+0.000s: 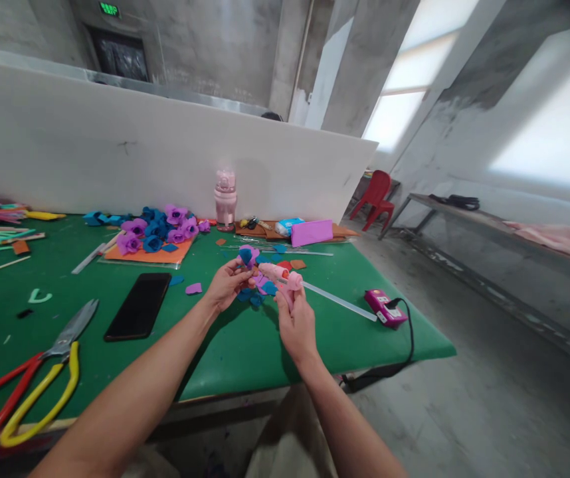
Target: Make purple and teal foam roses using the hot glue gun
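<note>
My left hand [225,285] pinches a small purple and blue foam flower [248,255] above the green table [245,352]. My right hand [295,322] grips a pink hot glue gun [280,273], whose nozzle points left at the flower. A clear glue stick [337,301] juts out of the gun's back to the right. Loose blue and pink foam petals [261,289] lie on the table just under both hands.
A black phone [138,306] and large red and yellow scissors [40,382] lie to the left. Finished blue and purple flowers [158,229] sit on an orange sheet by a pink bottle [225,200]. A pink plug box [385,309] with black cord sits near the right edge.
</note>
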Demonstrator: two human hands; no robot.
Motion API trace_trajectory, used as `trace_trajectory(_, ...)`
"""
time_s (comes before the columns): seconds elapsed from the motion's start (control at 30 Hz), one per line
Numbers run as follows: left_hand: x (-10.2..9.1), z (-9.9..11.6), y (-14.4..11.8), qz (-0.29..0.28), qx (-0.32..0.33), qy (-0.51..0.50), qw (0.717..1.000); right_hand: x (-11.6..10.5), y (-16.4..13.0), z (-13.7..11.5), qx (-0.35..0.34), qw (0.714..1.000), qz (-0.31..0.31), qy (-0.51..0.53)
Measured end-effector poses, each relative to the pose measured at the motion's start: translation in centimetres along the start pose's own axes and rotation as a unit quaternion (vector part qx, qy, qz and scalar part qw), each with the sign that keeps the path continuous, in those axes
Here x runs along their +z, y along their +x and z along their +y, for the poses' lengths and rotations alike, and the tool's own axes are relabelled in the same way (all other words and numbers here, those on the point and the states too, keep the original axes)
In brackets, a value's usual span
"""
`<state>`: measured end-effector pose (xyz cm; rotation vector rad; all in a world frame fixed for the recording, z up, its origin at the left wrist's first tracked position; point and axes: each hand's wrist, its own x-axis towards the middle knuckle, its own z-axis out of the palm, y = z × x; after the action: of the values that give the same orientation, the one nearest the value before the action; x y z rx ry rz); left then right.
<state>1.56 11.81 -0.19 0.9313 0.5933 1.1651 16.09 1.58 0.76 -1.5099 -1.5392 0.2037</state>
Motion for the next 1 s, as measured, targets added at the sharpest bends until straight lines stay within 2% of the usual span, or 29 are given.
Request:
trace_trajectory(0.47,0.0,0.0,0.0,-0.001,-0.001,0.006,1.000,-0.3,0.0,-0.3,-0.010,1.000,-0.012,-0.017)
trace_trajectory(0.57,-0.2,-0.1,0.1,-0.001,0.001,0.004,1.000,-0.4,-0.2,-0.1,0.019,0.999,-0.009,0.024)
trace_trajectory(0.63,-0.4,-0.1,0.2,-0.002,0.000,0.000,1.000,-0.4,-0.1,0.1,0.063,0.993,-0.014,0.097)
trace_trajectory(0.7,-0.5,-0.2,0.3,-0.008,-0.008,-0.011,1.000,-0.3,0.1,0.2,0.120,0.970,-0.026,0.212)
trace_trajectory(0.8,-0.7,-0.1,0.3,-0.013,-0.026,-0.043,0.999,-0.4,1.0,0.5,0.198,0.898,-0.051,0.389)
trace_trajectory(0.87,-0.9,-0.1,0.4,-0.015,-0.037,-0.068,0.997,-0.7,1.8,1.2,0.245,0.853,-0.071,0.456)
trace_trajectory(0.93,-1.1,-0.1,0.4,-0.020,-0.041,-0.086,0.995,-1.1,2.8,2.5,0.286,0.835,-0.081,0.464)
trace_trajectory(1.0,-1.2,-0.1,0.5,-0.024,-0.039,-0.095,0.994,-1.4,3.9,4.5,0.315,0.851,-0.082,0.412)
